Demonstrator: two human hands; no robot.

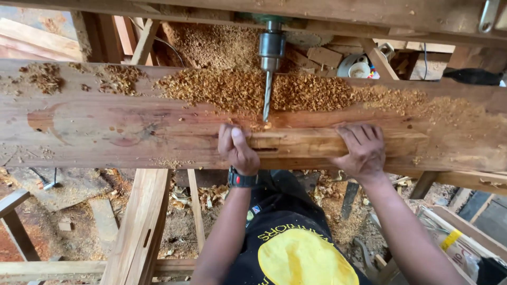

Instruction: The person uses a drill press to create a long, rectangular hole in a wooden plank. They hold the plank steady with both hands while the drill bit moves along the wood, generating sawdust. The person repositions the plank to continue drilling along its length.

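Observation:
A narrow wooden workpiece (pixel 301 143) lies lengthwise on a wide plank table (pixel 105 126), just under a drill bit (pixel 266 97) held in a metal chuck (pixel 271 48). My left hand (pixel 237 150) grips the workpiece's left end, fingers curled over it, a dark watch on the wrist. Further right, my right hand (pixel 362 150) presses flat on top of the same piece. The bit's tip sits at the piece's far edge, between my hands. A slot shows in the near face of the piece beside my left hand.
Wood shavings (pixel 296 89) are heaped along the plank behind the bit. Timber offcuts and a white cup (pixel 359 68) lie beyond. Below the table are loose boards (pixel 138 227), sawdust and scraps on the floor.

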